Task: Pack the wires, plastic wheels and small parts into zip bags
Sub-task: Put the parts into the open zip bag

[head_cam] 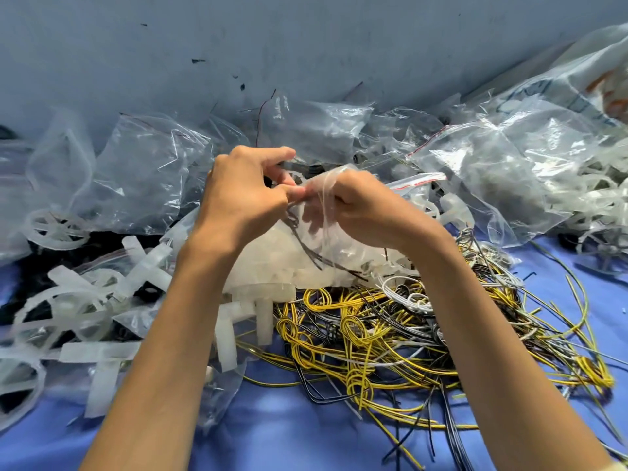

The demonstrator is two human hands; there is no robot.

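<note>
- The bag (292, 253) is in the middle of the scene, held up just above the tabletop (272, 430). It is clear plastic, stuffed with white plastic pieces, with a few dark wire strands inside.
- Its mouth is at the top, far end, and its full belly sags toward the near side, so its long axis runs far to near under the hands.
- The left hand (244, 192) pinches the bag's top edge between thumb and curled fingers.
- The right hand (360, 205) grips the same edge from the right, with film bunched over its knuckles.
- The two hands touch at the mouth, and neither is nearer it than the other. The likely next move is to press the zip shut along the left-right line between them.
- A red-lined zip strip shows just right of the right hand. I cannot tell whether it belongs to this bag.
- The wires (390, 328), yellow, black and grey, lie in a tangle near and right, just below the bag.
- Loose white parts (102, 355) and wheels (57, 229) lie to the left.
- Filled bags (146, 171) are heaped along the far wall (306, 45).
</note>
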